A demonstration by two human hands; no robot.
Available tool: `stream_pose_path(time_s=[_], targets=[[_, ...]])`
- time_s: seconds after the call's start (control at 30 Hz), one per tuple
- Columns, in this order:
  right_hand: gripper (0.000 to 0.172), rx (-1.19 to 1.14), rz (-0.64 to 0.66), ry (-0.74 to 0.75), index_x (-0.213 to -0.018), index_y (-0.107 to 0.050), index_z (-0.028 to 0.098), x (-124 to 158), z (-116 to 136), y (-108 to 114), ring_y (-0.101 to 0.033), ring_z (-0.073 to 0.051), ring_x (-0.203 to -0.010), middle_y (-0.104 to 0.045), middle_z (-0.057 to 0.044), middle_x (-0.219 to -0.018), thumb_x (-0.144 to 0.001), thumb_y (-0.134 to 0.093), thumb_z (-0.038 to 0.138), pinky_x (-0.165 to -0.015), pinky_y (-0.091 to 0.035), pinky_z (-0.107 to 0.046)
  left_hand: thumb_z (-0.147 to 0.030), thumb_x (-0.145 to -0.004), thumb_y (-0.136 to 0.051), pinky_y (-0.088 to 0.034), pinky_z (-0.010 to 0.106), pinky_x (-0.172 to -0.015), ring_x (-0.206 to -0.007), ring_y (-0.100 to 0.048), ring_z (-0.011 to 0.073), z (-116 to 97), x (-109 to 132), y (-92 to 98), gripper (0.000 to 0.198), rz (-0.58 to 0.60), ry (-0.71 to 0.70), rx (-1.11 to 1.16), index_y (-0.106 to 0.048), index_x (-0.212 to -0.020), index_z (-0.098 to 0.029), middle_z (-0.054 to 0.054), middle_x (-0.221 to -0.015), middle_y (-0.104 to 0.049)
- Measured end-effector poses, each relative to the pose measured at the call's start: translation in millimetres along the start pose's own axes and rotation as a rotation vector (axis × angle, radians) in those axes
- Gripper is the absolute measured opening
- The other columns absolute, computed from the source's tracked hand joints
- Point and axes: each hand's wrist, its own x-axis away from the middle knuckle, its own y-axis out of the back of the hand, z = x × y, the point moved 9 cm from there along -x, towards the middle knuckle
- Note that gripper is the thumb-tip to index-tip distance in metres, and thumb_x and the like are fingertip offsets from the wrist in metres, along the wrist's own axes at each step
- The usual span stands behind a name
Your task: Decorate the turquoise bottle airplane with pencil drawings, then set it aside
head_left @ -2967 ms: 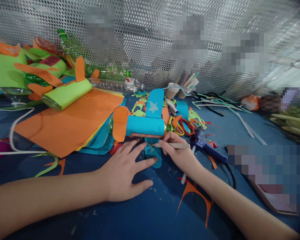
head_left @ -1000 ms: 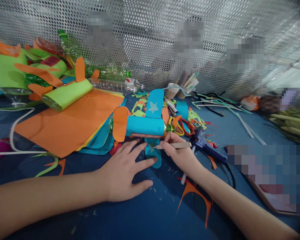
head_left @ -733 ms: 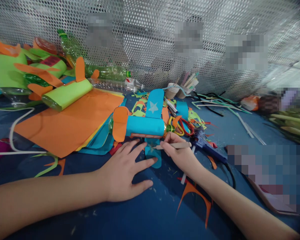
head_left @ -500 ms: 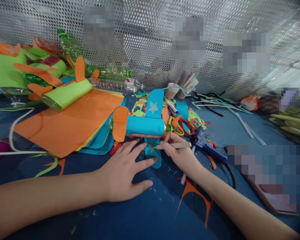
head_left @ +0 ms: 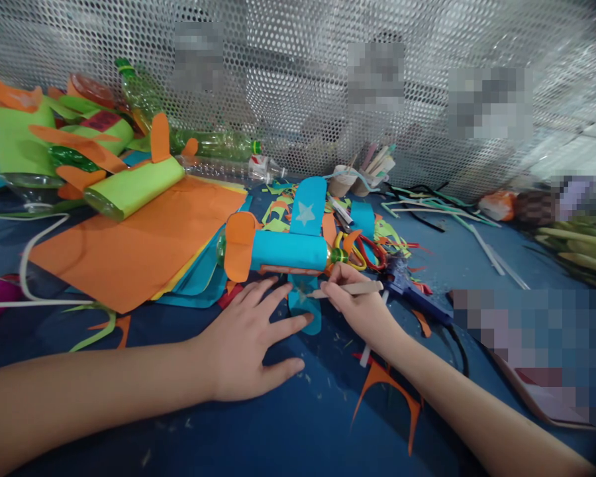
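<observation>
A bottle plane [head_left: 291, 250] wrapped in blue foam lies on its side, its green cap [head_left: 338, 256] to the right and an orange foam tail piece [head_left: 239, 248] at the left. Its far blue wing [head_left: 308, 204] bears a pale star; a fainter star shows on the near wing [head_left: 306, 323]. My right hand [head_left: 350, 298] is closed round a pale marker [head_left: 362, 287], the tip at that near star. My left hand [head_left: 253, 341] lies flat with fingers spread, the fingertips touching the near wing and the bottle's near side.
Orange, yellow and blue foam sheets [head_left: 129, 248] are stacked on the left under a lime-wrapped bottle [head_left: 136, 189]. A blue glue gun [head_left: 417, 291], red-handled scissors [head_left: 373, 252] and foam scraps lie right. Cups of sticks [head_left: 375, 169] stand by the perforated metal screen [head_left: 288, 73].
My right hand and the marker have shifted very slightly right, the tip staying on the near wing's star. My left hand keeps its place.
</observation>
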Motion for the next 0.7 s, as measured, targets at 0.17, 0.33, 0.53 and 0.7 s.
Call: stream_pose_path(time_s=[0.17, 0.33, 0.53, 0.7], targets=[[0.024, -0.004, 0.001, 0.001, -0.064, -0.04, 0.022, -0.3, -3.0, -0.2, -0.032, -0.009, -0.047, -0.037, 0.008, -0.051, -0.078, -0.057, 0.03, -0.048, -0.025, -0.026, -0.059, -0.086, -0.046, -0.031, 0.064, -0.103, -0.134, -0.028, 0.0423, 0.5, -0.7, -0.4, 0.054, 0.007, 0.003, -0.001, -0.044, -0.136, -0.038, 0.009, -0.148, -0.031], [0.024, -0.001, -0.003, 0.006, -0.063, -0.039, 0.022, -0.4, -0.8, 0.2, -0.031, -0.01, -0.047, -0.036, 0.008, -0.05, -0.078, -0.057, 0.029, -0.048, -0.024, -0.026, -0.059, -0.086, -0.047, -0.031, 0.064, -0.102, -0.133, -0.028, 0.0427, 0.7, -0.9, 0.5, 0.054, -0.006, 0.006, 0.012, -0.045, -0.136, -0.038, 0.009, -0.148, -0.032], [0.023, 0.008, -0.004, 0.008, -0.063, -0.039, 0.022, -0.6, -1.3, -0.3, -0.032, -0.01, -0.047, -0.036, 0.008, -0.05, -0.078, -0.057, 0.029, -0.048, -0.025, -0.026, -0.059, -0.086, -0.046, -0.031, 0.064, -0.102, -0.133, -0.029, 0.0424, 0.1, -1.2, 0.8, 0.054, -0.002, 0.003, 0.007, -0.044, -0.136, -0.038, 0.009, -0.148, -0.032], [0.023, -0.002, 0.001, 0.013, -0.064, -0.039, 0.022, -0.5, -3.1, -0.4, -0.031, -0.01, -0.048, -0.036, 0.008, -0.051, -0.079, -0.056, 0.028, -0.048, -0.025, -0.026, -0.059, -0.086, -0.048, -0.031, 0.064, -0.102, -0.133, -0.029, 0.0423, 0.0, -0.9, 1.4, 0.054, -0.018, 0.002, 0.015, -0.045, -0.135, -0.039, 0.008, -0.148, -0.032]])
